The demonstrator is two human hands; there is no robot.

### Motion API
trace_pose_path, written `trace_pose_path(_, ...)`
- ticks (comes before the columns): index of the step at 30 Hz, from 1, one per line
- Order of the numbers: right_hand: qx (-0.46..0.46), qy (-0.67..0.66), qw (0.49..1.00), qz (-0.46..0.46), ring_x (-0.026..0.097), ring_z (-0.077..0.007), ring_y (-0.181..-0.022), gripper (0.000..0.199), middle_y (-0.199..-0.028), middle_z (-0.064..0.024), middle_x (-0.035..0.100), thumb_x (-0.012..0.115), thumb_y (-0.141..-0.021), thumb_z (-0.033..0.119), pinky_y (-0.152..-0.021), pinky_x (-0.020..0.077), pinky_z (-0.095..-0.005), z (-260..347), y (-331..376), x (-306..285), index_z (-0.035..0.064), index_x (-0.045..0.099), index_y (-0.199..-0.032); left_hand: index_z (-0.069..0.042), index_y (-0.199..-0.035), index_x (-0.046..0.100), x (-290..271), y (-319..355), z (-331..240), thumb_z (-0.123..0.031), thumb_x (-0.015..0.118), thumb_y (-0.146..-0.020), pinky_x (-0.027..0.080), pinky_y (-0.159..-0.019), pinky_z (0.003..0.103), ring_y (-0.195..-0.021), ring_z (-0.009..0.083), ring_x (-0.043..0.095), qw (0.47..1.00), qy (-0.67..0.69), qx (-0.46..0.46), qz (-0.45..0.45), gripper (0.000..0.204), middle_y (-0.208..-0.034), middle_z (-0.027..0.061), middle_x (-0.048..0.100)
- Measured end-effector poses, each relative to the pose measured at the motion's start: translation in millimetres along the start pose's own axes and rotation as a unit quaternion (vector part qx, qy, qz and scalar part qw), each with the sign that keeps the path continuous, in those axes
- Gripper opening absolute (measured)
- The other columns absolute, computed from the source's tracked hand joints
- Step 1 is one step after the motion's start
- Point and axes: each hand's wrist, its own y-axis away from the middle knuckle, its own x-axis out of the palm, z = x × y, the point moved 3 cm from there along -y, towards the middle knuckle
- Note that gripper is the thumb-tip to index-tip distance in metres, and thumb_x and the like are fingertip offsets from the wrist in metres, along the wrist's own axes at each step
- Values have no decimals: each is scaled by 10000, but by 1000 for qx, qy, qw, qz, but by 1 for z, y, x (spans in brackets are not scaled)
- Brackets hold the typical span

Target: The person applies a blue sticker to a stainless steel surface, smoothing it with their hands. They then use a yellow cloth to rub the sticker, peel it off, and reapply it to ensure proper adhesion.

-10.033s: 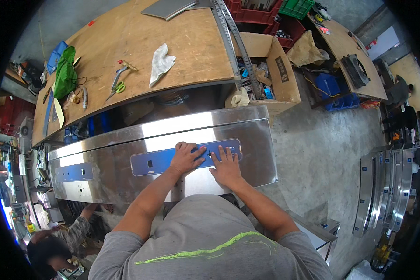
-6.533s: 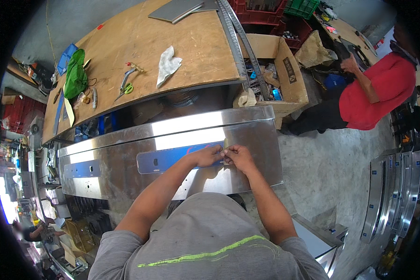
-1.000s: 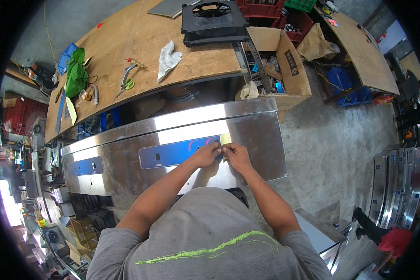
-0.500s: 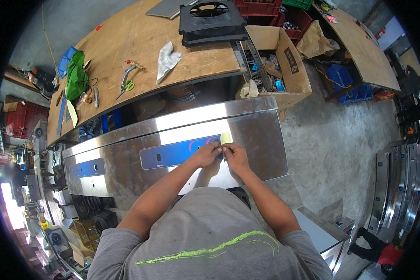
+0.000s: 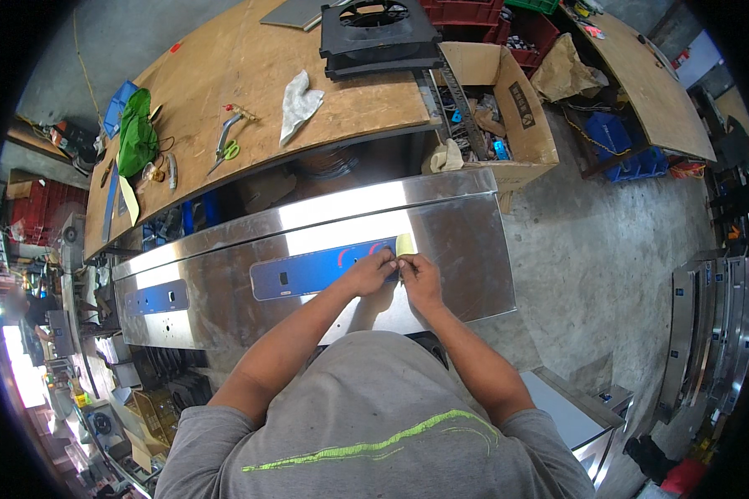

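A long blue panel sticker (image 5: 304, 275) with rectangular cutouts and red curved marks lies on a shiny sheet-metal piece (image 5: 458, 241). At the sticker's right end a pale yellow strip (image 5: 404, 244) sticks up, its lower edge at my fingertips. My left hand (image 5: 369, 274) rests over the sticker's right part, fingers pinched; what they hold, if anything, is hidden. Close beside it, my right hand (image 5: 421, 280) pinches at the bottom of the pale strip. A second, smaller blue sticker (image 5: 156, 298) lies at the metal's left end.
Beyond the metal stands a wooden table (image 5: 216, 75) with a white cloth (image 5: 300, 106), green-handled scissors (image 5: 230, 150), a green bag (image 5: 138, 131) and a black fan frame (image 5: 380, 37). A cardboard box (image 5: 528, 150) of parts stands right of it. Someone in red (image 5: 682, 478) is low at the right.
My hands stay almost in place, fingertips together at the sticker's right end. The pale strip has shifted only slightly. The person at the lower right has moved a little lower in the picture.
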Motion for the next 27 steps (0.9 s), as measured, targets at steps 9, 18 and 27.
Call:
trace_pose_path(9, 34, -40, 998, 28, 646, -142, -666, 150, -823, -98, 704, 678, -940, 85, -616, 525, -287, -6, -4, -3, -25, 727, -1031, -37, -1134, 603, 2, -2, 5, -291, 499, -1056, 461, -902, 406, -993, 279, 614, 1000, 2, 12, -6, 285, -1043, 175, 652)
trace_pose_path(18, 54, -69, 995, 45, 641, -96, -692, 153, -798, -53, 704, 672, -966, 94, -617, 536, -264, -4, -6, -3, -30, 726, -1038, -47, -1144, 611, -2, 1, -4, -302, 496, -1057, 467, -900, 406, -995, 278, 625, 1000, 2, -18, 2, 293, -1045, 174, 666)
trace_pose_path(27, 43, -40, 997, 41, 648, -98, -685, 165, -792, -58, 708, 682, -960, 116, -619, 531, -255, -2, -7, -4, -26, 732, -1029, -29, -1152, 608, -1, -1, -1, -307, 500, -1054, 471, -900, 413, -1002, 311, 630, 1000, -11, 8, -6, 314, -1055, 196, 664)
